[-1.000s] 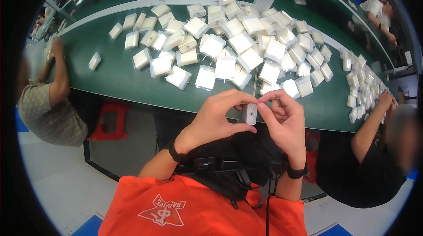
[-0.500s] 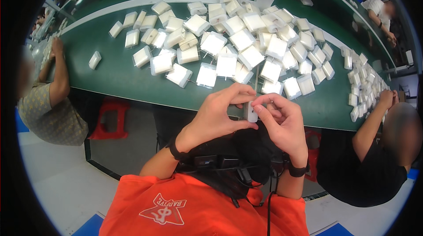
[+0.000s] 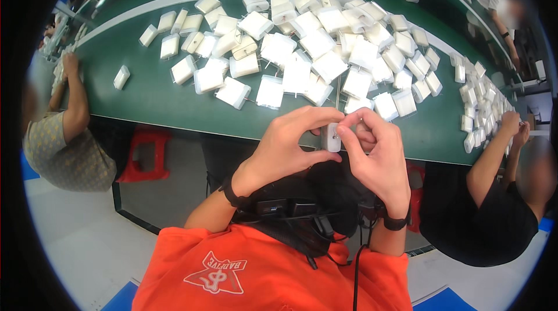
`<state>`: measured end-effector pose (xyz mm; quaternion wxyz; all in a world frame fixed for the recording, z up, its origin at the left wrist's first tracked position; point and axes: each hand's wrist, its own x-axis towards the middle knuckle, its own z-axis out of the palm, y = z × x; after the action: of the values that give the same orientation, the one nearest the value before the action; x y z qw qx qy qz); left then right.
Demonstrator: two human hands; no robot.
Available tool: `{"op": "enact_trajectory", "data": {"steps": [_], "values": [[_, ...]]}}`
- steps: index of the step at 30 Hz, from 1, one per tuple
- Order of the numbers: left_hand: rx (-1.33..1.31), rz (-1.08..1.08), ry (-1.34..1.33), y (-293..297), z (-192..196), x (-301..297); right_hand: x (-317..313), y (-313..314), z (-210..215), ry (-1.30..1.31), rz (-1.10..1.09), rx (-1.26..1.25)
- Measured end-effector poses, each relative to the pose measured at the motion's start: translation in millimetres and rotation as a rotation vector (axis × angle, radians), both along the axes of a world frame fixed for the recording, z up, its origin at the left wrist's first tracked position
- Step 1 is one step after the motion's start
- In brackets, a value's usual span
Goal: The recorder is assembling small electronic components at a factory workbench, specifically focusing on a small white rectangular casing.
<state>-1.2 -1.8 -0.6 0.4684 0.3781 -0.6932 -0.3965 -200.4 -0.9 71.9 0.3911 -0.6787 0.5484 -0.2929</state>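
right hand (image 3: 379,149) has eased slightly off the white block's (image 3: 333,141) end, fingertips nearly pinched, whether on anything i can't tell; left hand (image 3: 285,143) clasps it, thumb opposite fingers, at the worktop's (image 3: 200,114) near edge. i judge it light, stiff, slippery: hold its sides.
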Motion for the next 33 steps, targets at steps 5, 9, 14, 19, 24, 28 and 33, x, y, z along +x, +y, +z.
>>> {"op": "enact_trajectory", "data": {"steps": [5, 9, 14, 19, 24, 28, 33], "values": [[-0.054, -0.037, -0.064, -1, -5, 4, -7, 1, -7, -0.115, -0.08, 0.006], [-0.036, -0.046, -0.07, -1, -1, 3, -17, 2, -7, -0.294, -0.127, -0.014], [-0.003, -0.035, -0.044, -1, 0, 3, -15, -9, -7, -0.232, 0.036, -0.403], [0.006, -0.057, -0.072, -2, 3, 4, -16, -3, -14, -0.354, -0.1, -0.255], [0.027, -0.06, -0.06, -1, 3, 3, -15, -2, -17, -0.277, -0.052, -0.28], [0.056, -0.059, -0.073, 0, 5, 5, -13, -5, -20, -0.245, -0.001, -0.324], [0.054, -0.06, -0.054, -1, 2, 4, -15, -5, -21, -0.239, 0.012, -0.323]]}}
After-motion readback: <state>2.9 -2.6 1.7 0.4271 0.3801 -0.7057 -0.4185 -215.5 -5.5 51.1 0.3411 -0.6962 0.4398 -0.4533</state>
